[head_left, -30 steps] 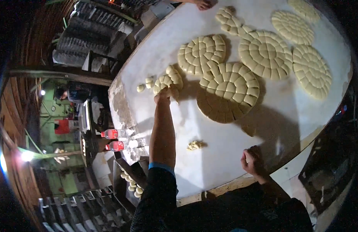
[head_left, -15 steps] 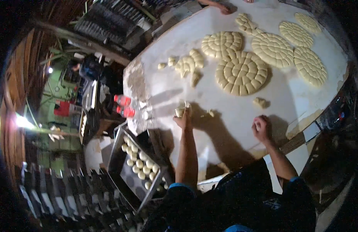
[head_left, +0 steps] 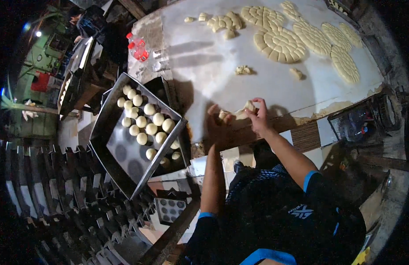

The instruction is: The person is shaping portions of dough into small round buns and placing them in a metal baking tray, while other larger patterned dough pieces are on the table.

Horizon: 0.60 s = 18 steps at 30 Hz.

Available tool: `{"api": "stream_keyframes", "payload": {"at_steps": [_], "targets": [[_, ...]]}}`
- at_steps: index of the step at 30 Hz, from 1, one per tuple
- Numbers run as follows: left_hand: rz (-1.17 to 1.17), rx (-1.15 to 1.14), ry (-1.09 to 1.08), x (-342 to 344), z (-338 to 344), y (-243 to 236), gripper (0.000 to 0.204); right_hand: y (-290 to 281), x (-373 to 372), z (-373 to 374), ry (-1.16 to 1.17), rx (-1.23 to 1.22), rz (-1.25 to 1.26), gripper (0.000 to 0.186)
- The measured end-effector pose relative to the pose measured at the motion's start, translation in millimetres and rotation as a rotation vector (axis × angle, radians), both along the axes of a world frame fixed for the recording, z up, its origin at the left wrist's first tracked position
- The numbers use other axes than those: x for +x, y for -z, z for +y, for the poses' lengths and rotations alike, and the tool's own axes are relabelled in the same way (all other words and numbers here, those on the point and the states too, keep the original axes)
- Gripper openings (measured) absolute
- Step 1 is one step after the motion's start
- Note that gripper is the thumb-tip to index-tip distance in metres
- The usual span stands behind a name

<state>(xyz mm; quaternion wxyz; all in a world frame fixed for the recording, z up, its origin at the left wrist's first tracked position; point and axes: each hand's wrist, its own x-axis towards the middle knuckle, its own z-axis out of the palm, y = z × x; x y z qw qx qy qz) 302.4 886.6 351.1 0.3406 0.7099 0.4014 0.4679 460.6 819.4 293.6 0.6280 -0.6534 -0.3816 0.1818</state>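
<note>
My left hand (head_left: 215, 117) and my right hand (head_left: 258, 115) are closed on opposite ends of a pale dough piece (head_left: 239, 113), which is drawn out between them near the front edge of the white worktable (head_left: 200, 75). Beyond them lie small dough scraps (head_left: 243, 69) and round flat slabs of dough cut into segments (head_left: 279, 44), with a broken group of pieces (head_left: 223, 22) farther back. Left of my hands, a metal tray (head_left: 107, 150) holds several round dough balls (head_left: 151, 129).
Plastic bottles with red labels (head_left: 138, 52) stand at the table's left edge. Another person in dark clothing (head_left: 91, 24) bends over a bench at upper left. Stacked dark metal pans (head_left: 45, 185) fill the lower left. A dark rack (head_left: 354, 123) stands at the right.
My left hand has come back from the cut dough to the front edge with a piece. My right hand has joined it on that piece. The view has tilted down, revealing more tray.
</note>
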Motion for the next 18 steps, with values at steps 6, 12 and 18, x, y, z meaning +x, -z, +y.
{"api": "stream_keyframes", "payload": {"at_steps": [6, 12, 18], "targets": [[0.068, -0.115, -0.174, -75.8, -17.6, 126.3, 0.036, -27.2, 86.4, -7.8, 0.267, -0.023, 0.332, 0.033], [0.726, 0.333, 0.444, -8.3, 39.9, -37.8, 0.044, -67.8, 195.2, -70.1, -0.391, -0.228, -0.917, 0.019], [0.357, -0.011, -0.034, 114.8, 72.9, -24.8, 0.03, -64.9, 169.2, 52.8, -0.272, -0.158, -0.776, 0.02]]}}
